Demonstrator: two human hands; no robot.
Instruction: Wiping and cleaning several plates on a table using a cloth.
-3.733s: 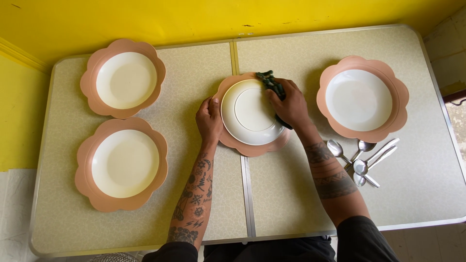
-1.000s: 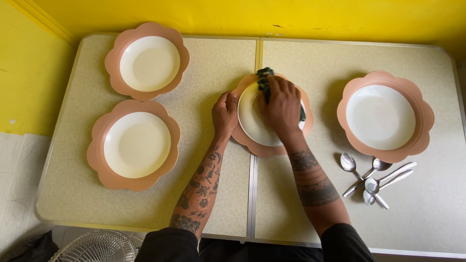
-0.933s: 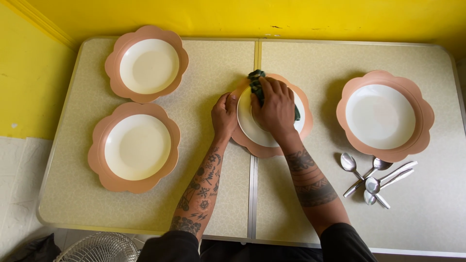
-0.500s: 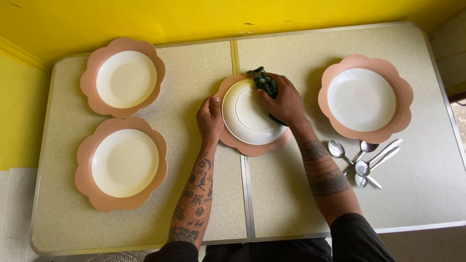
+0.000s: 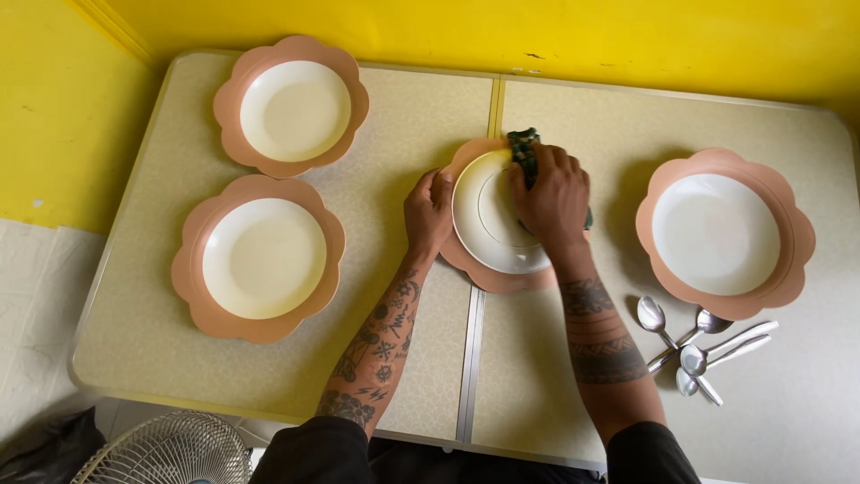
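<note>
Beige table (image 5: 394, 341): right hand (image 5: 554, 193) presses green cloth (image 5: 523, 148) on white plate (image 5: 488, 229); left hand (image 5: 428, 213) steadies rim.

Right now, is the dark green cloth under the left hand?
No, the right hand presses the dark green cloth onto the white round plate.

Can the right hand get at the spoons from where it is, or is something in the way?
Probably yes. The right hand presses a dark green cloth on the white plate; the spoons lie on the table to its right, with bare tabletop between. It would need to let the cloth go first.
</note>
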